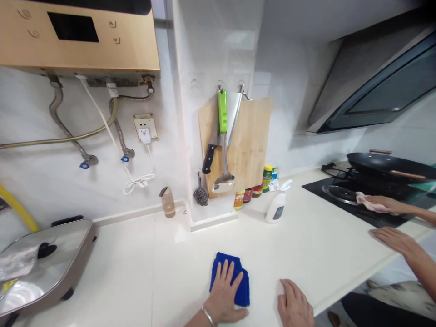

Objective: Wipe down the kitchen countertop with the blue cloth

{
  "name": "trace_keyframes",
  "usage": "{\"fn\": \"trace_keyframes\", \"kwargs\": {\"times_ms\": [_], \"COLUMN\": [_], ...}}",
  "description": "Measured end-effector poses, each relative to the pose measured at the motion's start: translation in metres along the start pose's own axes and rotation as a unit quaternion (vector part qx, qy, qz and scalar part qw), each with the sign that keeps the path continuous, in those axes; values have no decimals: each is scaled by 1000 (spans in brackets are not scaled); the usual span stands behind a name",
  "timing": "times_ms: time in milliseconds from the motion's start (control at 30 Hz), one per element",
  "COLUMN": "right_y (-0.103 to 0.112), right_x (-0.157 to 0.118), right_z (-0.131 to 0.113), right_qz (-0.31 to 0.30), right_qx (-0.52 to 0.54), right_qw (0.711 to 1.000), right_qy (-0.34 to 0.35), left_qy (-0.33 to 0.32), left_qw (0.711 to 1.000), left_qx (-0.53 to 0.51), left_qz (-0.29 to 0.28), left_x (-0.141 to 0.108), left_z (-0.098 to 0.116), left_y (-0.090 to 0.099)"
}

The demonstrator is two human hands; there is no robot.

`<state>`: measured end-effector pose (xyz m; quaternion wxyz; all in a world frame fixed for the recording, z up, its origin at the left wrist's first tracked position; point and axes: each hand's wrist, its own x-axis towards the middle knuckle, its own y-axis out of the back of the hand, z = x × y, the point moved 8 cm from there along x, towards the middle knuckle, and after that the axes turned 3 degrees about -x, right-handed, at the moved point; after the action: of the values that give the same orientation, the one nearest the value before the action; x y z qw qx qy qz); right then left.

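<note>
My left hand [223,293], with a silver bangle at the wrist, lies spread on a folded blue cloth [242,290] on the white countertop [190,281]. Its fingers are apart and press the cloth flat. My right hand [294,304] rests at the counter's front edge, to the right of the cloth and apart from it. Its fingers lie together on the surface, bent slightly, with nothing visible in them. A white spray bottle [276,206] stands upright behind the hands, near the wall ledge.
At right, another person's hand wipes the black stove [364,213] with a pale cloth [369,202] beside a wok [391,165]. An electric pan [76,240] sits at left. A brown bottle [168,202], jars [247,195] and a hanging cutting board [254,141] are at the back.
</note>
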<state>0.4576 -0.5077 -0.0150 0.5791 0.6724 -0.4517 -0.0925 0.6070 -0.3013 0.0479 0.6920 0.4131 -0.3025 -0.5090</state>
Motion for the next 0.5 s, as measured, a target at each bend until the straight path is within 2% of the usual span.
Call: {"fn": "trace_keyframes", "kwargs": {"times_ms": [100, 200, 333, 500], "right_y": [-2, -5, -6, -7], "right_x": [0, -1, -2, -1], "right_z": [1, 3, 3, 5], "right_qz": [-11, -20, -24, -30], "right_qx": [2, 4, 6, 13], "right_qw": [1000, 1000, 1000, 999], "right_qy": [1, -3, -11, -19], "left_qy": [15, 52, 104, 187], "left_qw": [1000, 996, 981, 948], "left_qx": [17, 49, 93, 144], "left_qz": [7, 56, 134, 213], "left_x": [-16, -18, 3, 41], "left_z": [-15, -37, -67, -107], "left_y": [-6, -12, -11, 6]}}
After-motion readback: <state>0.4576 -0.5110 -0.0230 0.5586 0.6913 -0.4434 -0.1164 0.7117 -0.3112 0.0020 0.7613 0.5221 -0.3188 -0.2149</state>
